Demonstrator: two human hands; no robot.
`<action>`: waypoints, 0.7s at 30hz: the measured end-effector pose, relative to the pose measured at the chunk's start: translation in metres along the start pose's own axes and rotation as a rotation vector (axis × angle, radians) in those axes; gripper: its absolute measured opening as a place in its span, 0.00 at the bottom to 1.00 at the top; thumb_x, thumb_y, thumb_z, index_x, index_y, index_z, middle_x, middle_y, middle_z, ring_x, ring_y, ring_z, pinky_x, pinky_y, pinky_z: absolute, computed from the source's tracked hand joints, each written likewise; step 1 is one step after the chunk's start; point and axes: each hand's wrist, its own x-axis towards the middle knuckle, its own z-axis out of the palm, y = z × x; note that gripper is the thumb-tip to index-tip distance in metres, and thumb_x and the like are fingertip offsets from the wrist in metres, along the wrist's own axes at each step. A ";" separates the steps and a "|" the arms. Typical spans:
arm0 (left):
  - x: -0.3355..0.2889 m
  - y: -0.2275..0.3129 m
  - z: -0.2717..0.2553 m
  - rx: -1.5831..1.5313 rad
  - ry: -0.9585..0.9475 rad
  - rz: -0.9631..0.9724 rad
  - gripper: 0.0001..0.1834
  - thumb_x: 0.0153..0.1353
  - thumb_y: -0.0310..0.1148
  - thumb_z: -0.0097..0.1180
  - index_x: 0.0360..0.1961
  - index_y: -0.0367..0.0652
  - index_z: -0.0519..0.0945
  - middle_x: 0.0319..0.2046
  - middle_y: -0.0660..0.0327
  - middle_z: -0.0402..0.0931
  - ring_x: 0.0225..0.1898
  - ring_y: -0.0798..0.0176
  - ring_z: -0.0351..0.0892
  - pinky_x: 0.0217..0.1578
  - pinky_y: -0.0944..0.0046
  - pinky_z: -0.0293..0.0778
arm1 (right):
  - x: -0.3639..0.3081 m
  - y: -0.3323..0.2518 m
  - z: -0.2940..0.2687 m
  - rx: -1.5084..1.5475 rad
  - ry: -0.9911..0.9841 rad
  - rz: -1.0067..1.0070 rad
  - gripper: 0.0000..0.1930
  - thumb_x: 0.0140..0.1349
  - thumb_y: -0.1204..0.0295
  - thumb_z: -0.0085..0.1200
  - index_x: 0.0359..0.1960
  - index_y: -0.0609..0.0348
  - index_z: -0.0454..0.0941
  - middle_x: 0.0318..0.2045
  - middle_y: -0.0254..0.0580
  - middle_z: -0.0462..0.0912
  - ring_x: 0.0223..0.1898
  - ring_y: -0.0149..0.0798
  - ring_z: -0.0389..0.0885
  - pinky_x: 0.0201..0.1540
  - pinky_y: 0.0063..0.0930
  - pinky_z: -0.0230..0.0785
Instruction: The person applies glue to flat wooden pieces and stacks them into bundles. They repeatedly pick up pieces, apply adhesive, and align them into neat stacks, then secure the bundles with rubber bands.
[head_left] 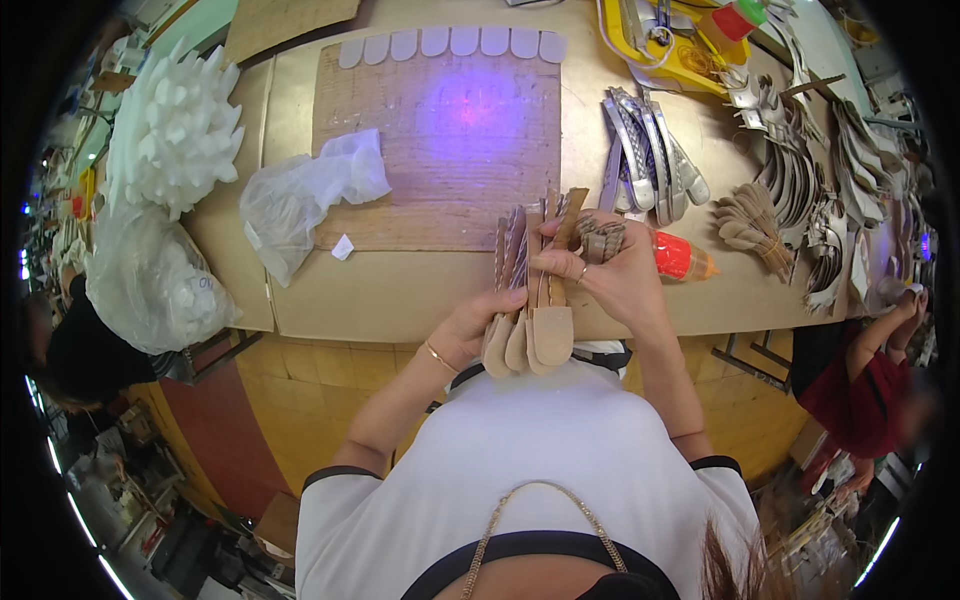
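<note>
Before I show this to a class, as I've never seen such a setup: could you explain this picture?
There is no machine: these are a person's bare hands. A fisheye camera on the head looks down, so straight edges bend. The left hand and right hand hold a fan of beige-ended straps; the right also has a small braided bundle. On the table lie a cardboard sheet, white rounded tabs, a crumpled plastic bag, silvery straps and a red-labelled bottle.

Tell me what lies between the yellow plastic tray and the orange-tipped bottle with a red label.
A pile of curved, shiny silver strips lies between the yellow tray and the bottle in the head view.
</note>
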 end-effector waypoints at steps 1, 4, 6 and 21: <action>0.000 -0.002 0.003 0.003 -0.052 0.013 0.30 0.55 0.39 0.59 0.55 0.34 0.67 0.47 0.48 0.74 0.48 0.54 0.77 0.51 0.58 0.74 | -0.001 0.001 0.000 -0.004 -0.012 0.058 0.15 0.49 0.76 0.68 0.38 0.67 0.80 0.32 0.39 0.84 0.33 0.27 0.81 0.36 0.21 0.75; -0.002 -0.007 0.015 0.111 -0.023 0.022 0.30 0.53 0.45 0.57 0.51 0.34 0.69 0.42 0.50 0.74 0.44 0.55 0.77 0.47 0.58 0.75 | -0.003 0.002 0.000 -0.098 -0.034 0.073 0.16 0.48 0.76 0.68 0.38 0.67 0.80 0.33 0.38 0.83 0.33 0.27 0.81 0.37 0.21 0.75; -0.003 -0.006 0.023 0.137 0.021 0.016 0.29 0.51 0.48 0.55 0.47 0.35 0.71 0.38 0.51 0.73 0.41 0.55 0.76 0.43 0.59 0.74 | -0.004 0.004 0.003 -0.244 -0.012 -0.115 0.17 0.48 0.76 0.69 0.39 0.67 0.79 0.34 0.37 0.83 0.33 0.27 0.80 0.37 0.21 0.75; -0.009 0.011 0.029 0.266 -0.021 0.241 0.26 0.41 0.39 0.61 0.42 0.44 0.67 0.29 0.61 0.70 0.33 0.60 0.71 0.37 0.64 0.68 | 0.000 -0.021 -0.021 0.217 0.087 0.087 0.25 0.59 0.59 0.60 0.52 0.57 0.67 0.27 0.29 0.64 0.23 0.23 0.66 0.20 0.15 0.67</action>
